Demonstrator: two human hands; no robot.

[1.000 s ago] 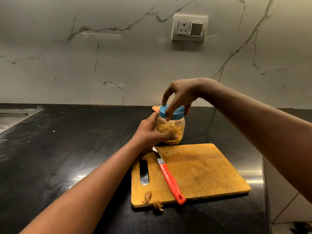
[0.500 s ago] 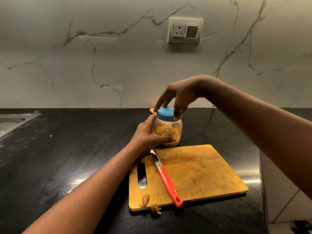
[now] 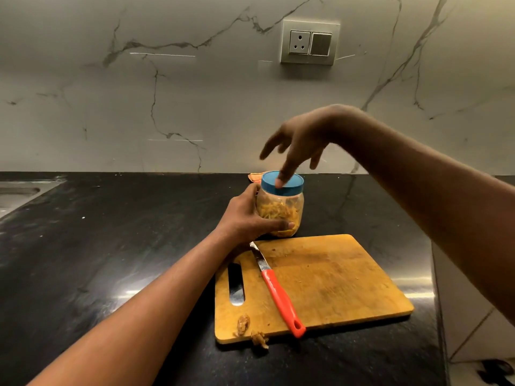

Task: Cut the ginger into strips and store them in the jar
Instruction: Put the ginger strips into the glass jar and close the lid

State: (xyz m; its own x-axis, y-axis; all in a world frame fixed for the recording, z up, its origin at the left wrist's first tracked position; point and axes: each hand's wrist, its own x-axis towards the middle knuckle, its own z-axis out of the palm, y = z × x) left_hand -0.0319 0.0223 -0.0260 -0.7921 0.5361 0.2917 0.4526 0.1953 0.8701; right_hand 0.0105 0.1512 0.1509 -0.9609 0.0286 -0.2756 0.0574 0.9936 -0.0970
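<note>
The left hand [image 3: 245,218] is grasping the jar [image 3: 280,210] of ginger strips [image 3: 276,211], standing on the black bench [image 3: 97,246] just beyond the cutting board [image 3: 334,280]. The right hand [image 3: 301,140] is spreading, released, one fingertip touching the blue lid [image 3: 289,183]. No readable writing is showing.

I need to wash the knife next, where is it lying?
The red-handled knife lies diagonally on the wooden cutting board, near its left side beside the handle slot, blade pointing toward the jar.

A home kitchen is showing here: a black stone desk [image 3: 83,246] is running along a marble wall [image 3: 111,107] with a socket [image 3: 310,42], a sink [image 3: 16,195] and a chopping board [image 3: 328,280].
</note>
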